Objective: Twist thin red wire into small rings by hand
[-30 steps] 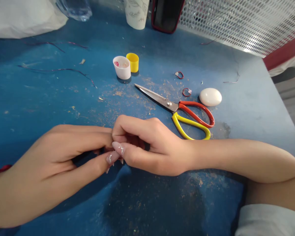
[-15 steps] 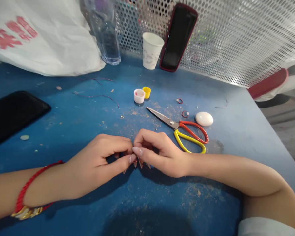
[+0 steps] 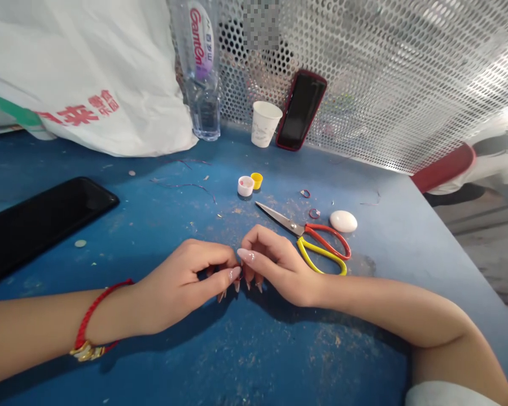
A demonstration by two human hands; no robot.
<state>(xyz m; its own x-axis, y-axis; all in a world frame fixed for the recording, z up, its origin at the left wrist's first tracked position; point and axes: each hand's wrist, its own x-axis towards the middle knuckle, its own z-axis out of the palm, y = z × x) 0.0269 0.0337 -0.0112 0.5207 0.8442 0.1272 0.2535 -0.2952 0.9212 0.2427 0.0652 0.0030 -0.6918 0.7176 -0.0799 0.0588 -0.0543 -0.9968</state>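
Observation:
My left hand (image 3: 173, 287), with a red braided bracelet (image 3: 88, 316) on its wrist, has its thumb and index finger pinched together. Its fingertips meet those of my right hand (image 3: 285, 268) over the blue table (image 3: 254, 361). The right hand's fingers are curled, with the thumb lying near the index fingertip. Whatever lies between the fingertips is too small and hidden to name. Just beyond the right hand lie scissors (image 3: 294, 226) with one red and one yellow handle. Behind them are two small dark red rings, one ring (image 3: 305, 193) farther back and another ring (image 3: 314, 213) closer.
A white oval object (image 3: 343, 221) lies right of the scissors. Two small cups, a white cup (image 3: 245, 186) and a yellow cup (image 3: 256, 181), stand mid-table. Behind are a paper cup (image 3: 266, 125), phone (image 3: 301, 110), bottle (image 3: 206, 107) and plastic bag (image 3: 122, 67). A black phone (image 3: 46, 225) lies left.
The view has tilted up and shifted, showing more of the bottle and bag. My right thumb has lifted slightly away from the left thumb; the hands otherwise stay together.

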